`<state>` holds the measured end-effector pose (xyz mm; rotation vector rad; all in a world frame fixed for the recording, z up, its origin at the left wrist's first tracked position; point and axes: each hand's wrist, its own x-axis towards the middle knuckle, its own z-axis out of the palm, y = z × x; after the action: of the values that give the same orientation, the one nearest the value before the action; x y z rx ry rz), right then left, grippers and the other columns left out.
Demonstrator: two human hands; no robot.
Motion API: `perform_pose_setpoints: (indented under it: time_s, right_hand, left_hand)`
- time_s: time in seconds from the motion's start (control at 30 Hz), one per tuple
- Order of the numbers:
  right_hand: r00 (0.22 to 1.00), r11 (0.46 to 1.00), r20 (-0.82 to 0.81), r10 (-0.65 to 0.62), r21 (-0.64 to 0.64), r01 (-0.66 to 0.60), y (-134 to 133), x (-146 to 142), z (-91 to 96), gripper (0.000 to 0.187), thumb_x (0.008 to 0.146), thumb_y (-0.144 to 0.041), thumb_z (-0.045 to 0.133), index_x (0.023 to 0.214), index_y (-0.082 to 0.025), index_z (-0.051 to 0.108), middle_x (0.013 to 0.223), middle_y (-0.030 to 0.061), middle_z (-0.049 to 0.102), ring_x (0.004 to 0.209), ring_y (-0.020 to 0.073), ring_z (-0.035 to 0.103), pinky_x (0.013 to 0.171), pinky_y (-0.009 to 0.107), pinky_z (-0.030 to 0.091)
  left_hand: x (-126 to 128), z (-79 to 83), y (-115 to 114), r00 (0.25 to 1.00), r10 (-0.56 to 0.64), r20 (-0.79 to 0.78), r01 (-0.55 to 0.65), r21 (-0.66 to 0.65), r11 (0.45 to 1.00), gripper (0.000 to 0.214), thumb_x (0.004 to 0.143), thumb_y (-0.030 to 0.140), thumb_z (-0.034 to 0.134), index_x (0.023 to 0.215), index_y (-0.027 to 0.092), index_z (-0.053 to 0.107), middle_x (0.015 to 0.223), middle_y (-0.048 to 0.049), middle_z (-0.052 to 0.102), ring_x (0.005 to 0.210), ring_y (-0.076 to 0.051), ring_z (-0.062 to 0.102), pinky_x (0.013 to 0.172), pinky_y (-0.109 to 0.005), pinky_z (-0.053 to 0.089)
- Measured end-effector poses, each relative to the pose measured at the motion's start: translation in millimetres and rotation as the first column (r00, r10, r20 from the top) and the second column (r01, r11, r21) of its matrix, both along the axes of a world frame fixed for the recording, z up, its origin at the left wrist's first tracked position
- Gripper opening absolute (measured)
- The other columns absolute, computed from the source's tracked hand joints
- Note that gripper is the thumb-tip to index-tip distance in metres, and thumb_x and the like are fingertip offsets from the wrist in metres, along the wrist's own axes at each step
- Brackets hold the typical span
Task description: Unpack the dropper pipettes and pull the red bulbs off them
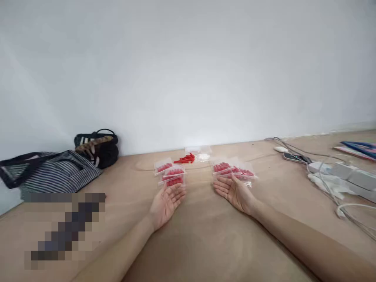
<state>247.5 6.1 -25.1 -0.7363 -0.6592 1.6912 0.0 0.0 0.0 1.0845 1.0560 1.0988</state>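
Note:
My left hand (167, 203) lies palm up on the wooden surface with its fingers stretched out, just in front of several clear plastic bags of small red pieces (173, 176). Across from it, my right hand (235, 192) is also turned palm up, fingers extended and holding nothing. Its fingertips are close to another overlapping group of bags with red pieces (232, 170). Between the two groups and farther back is a small pile of loose red pieces (186, 158), too small to name exactly. Beside that pile lie clear plastic bags (202, 154).
A striped bag (63, 168) and a black bag (107, 150) rest at the left by the wall (188, 78). A blurred dark object (70, 229) lies in front. On the right are a phone (293, 157), cables (326, 188), white power strips (352, 174) and a blue-handled item (360, 149).

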Motion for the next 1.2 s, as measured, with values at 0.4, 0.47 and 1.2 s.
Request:
perform_pose_setpoints:
  time_s: [0.4, 0.47, 1.2]
  right_hand:
    - [0.202, 0.586, 0.82, -0.535, 0.532, -0.611, -26.0, -7.6, -2.2, 0.03, 0.081, -0.029, 0.049, 0.108, -0.02, 0.059, 0.113, 0.01, 0.056, 0.103, 0.0223, 0.05, 0.089, 0.039, 0.04]
    - [0.171, 0.585, 0.816, -0.552, 0.525, -0.618, -26.1, -7.3, -1.3, 0.03, 0.082, -0.028, 0.049, 0.109, -0.02, 0.059, 0.113, 0.0101, 0.056, 0.102, 0.0218, 0.051, 0.087, 0.038, 0.041]
    - [0.205, 0.289, 0.503, -0.84, 0.734, -0.615, -28.8, -11.6, -2.7, 0.016, 0.082, -0.025, 0.051, 0.094, -0.025, 0.063, 0.089, 0.0039, 0.06, 0.077, 0.0146, 0.051, 0.07, 0.03, 0.037]
  left_hand:
    - [-33.1, 1.3, 51.6, 0.305, 0.738, -0.602, 0.174, 0.797, 0.578, 0.027, 0.07, 0.02, 0.051, 0.092, 0.019, 0.067, 0.1, -0.0095, 0.061, 0.095, -0.028, 0.052, 0.086, -0.042, 0.038]
    - [-38.7, 0.5, 64.2, 0.317, 0.729, -0.607, 0.227, 0.795, 0.563, 0.024, 0.07, 0.018, 0.049, 0.085, 0.02, 0.068, 0.097, -0.0085, 0.062, 0.091, -0.026, 0.055, 0.083, -0.04, 0.042]
    - [21.9, -14.7, -25.6, 0.687, 0.27, -0.675, 0.487, 0.703, 0.519, 0.015, 0.083, 0.016, 0.046, 0.081, 0.019, 0.06, 0.088, -0.0046, 0.061, 0.079, -0.013, 0.06, 0.07, -0.023, 0.048]
